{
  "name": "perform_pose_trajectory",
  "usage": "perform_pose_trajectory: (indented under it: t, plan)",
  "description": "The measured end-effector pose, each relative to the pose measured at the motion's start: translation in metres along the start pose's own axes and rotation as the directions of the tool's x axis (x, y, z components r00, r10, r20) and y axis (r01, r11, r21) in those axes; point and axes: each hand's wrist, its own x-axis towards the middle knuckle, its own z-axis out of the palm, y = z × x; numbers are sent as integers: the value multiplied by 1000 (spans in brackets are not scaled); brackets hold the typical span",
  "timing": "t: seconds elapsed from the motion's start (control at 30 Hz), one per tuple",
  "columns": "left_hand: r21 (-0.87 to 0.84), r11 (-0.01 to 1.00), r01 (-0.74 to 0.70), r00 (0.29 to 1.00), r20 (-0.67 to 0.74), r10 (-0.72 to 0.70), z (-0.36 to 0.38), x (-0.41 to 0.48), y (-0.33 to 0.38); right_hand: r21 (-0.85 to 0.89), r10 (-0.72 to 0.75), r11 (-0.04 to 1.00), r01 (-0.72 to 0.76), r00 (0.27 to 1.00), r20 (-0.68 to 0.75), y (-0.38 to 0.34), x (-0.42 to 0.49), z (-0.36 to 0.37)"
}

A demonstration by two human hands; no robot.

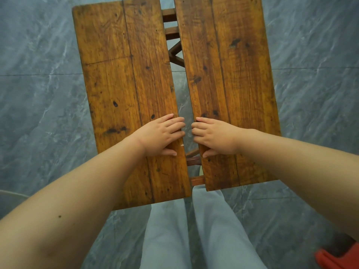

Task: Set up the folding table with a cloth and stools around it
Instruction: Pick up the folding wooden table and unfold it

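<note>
Two plank tabletop halves [126, 74]; left hand [161, 135], right hand [213, 136] grip edges.

I get soft, even, dimmish light with a cool cast, faint shadows, wide-angle bending at edges, slight blur overall.
</note>
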Motion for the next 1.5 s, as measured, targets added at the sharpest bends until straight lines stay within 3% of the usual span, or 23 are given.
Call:
perform_pose_trajectory:
  t: [0.4, 0.7, 0.87, 1.0, 1.13, 1.23, 1.33, 1.43, 1.5]
  plan:
    - [47, 998, 48, 992, 114, -53, 7, 9, 10, 26, -3, 1000, 0, 991, 136, -8, 13, -1]
    - [56, 997, 46, 994, 100, -52, 9, 4, 9, 176, -9, 984, -12, 993, 114, -6, 1, 3]
    - [-70, 968, 239, 965, 125, -229, 27, -24, 12, 269, 54, 957, -108, 978, 201, -14, -4, -6]
    - [-86, 955, 284, 948, 176, -266, 44, -38, 12, 334, 21, 943, 6, 997, -77, 0, -26, -29]
    - [-139, 935, 327, 934, 196, -298, 49, -41, 15, 293, 202, 944, -152, 968, -149, 36, -62, -24]
    - [-157, 925, 347, 929, 194, -315, 50, -38, 17, 236, 245, 945, -225, 968, -55, 29, -58, 6]
    - [-199, 899, 391, 915, 186, -357, 53, -40, 18, 286, 321, 901, -325, 945, 64, 11, -48, 27]
    - [-289, 774, 563, 826, 173, -536, 52, -43, 19, 338, 444, 828, -447, 891, 90, 1, -47, 40]
    - [-375, 580, 723, 674, 199, -712, 52, -46, 24, 389, 540, 748, -537, 834, 112, -4, -49, 45]
